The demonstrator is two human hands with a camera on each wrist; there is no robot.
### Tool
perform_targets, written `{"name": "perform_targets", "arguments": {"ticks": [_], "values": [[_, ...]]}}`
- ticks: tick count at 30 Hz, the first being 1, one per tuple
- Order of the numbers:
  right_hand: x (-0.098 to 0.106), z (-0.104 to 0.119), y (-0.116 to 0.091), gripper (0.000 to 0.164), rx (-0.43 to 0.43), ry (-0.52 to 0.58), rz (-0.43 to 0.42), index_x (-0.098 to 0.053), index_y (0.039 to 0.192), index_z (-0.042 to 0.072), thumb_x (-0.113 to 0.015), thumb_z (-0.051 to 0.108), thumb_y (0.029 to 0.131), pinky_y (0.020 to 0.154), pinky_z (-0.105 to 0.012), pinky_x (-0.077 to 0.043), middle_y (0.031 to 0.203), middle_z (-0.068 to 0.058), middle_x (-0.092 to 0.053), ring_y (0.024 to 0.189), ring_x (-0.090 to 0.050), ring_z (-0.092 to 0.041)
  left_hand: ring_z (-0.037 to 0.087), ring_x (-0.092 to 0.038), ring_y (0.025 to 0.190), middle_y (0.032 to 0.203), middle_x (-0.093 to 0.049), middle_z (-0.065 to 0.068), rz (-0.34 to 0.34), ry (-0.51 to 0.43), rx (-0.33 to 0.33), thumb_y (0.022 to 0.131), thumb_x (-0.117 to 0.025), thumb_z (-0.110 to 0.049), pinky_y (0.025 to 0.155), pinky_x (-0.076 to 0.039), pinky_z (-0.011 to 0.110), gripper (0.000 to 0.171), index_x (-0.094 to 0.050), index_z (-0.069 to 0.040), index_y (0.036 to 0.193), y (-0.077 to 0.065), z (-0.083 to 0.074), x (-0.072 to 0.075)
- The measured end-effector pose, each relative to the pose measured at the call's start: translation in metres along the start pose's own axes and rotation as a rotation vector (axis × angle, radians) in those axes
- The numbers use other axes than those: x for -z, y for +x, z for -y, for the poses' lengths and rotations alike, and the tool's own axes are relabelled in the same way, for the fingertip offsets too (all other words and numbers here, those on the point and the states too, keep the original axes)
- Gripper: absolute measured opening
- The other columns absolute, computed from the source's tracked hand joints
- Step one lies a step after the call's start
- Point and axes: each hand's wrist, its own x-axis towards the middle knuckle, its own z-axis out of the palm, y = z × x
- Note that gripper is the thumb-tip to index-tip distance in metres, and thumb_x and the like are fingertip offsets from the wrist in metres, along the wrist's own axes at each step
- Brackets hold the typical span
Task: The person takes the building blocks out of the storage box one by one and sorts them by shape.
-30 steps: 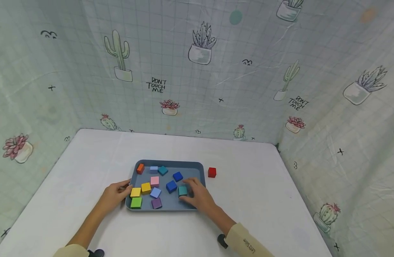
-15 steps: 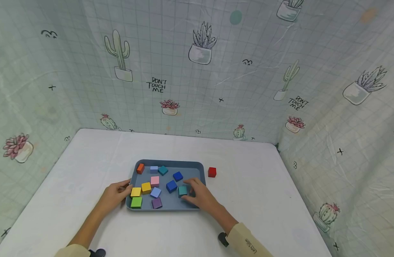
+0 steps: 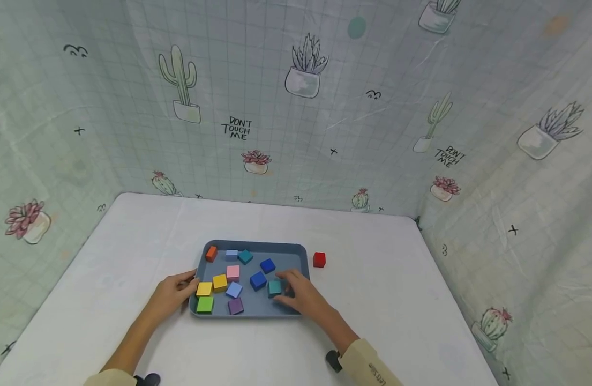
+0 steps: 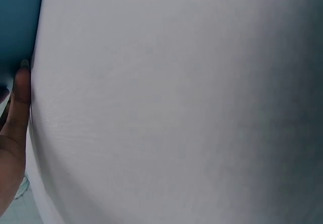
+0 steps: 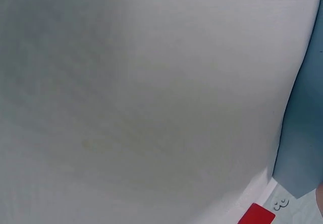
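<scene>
A blue-grey tray holds several coloured cubes. At its left edge, my left hand grips the rim; in the left wrist view the thumb lies against the tray wall. Over the tray's right side is my right hand, thumb and fingers spread around a teal cube with a gap showing. Two dark blue cubes sit just left of that cube. The right wrist view catches the tray's outer side and only a sliver of hand.
Outside the tray, a red cube stands on the white table. Yellow, green, pink, purple and orange cubes fill the tray's left half. A patterned cloth hangs behind the table.
The right thumb and fingers have drawn slightly right, away from the teal cube, which stays in place. The left hand and tray have not visibly moved.
</scene>
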Motion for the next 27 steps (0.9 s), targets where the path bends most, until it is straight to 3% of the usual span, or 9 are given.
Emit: {"name": "perform_targets", "arguments": {"ticks": [10,20,27], "values": [[0.009,0.004,0.001,0.052,0.018,-0.028,-0.046,-0.056,0.127,0.011,-0.074,0.027,0.082,0.067,-0.015,-0.045,0.104,0.000,-0.052,0.080,-0.048,-0.005,0.027,-0.062,0.096,0.119,-0.058,0.025,0.005,0.001,-0.001,0.095,-0.056,-0.030,0.076,-0.051,0.037,0.054,-0.049,0.009,0.132,-0.001,-0.009,0.002],[0.003,0.004,-0.002,0.047,0.017,-0.013,-0.041,-0.058,0.124,0.012,-0.074,0.026,0.082,0.065,-0.015,-0.044,0.096,0.003,-0.050,0.077,-0.047,-0.004,0.023,-0.061,0.093,0.123,-0.056,0.025,0.010,-0.002,0.022,0.095,-0.057,-0.031,0.078,-0.050,0.038,0.055,-0.048,0.008,0.132,-0.002,-0.007,0.002],[-0.005,0.003,-0.004,0.046,0.011,-0.018,-0.027,-0.059,0.123,0.013,-0.074,0.028,0.082,0.064,-0.015,-0.043,0.094,0.007,-0.048,0.076,-0.046,-0.002,0.017,-0.059,0.083,0.119,-0.059,0.024,0.011,-0.002,0.041,0.094,-0.058,-0.028,0.069,-0.049,0.031,0.053,-0.049,0.008,0.131,-0.007,-0.003,0.000]]}}
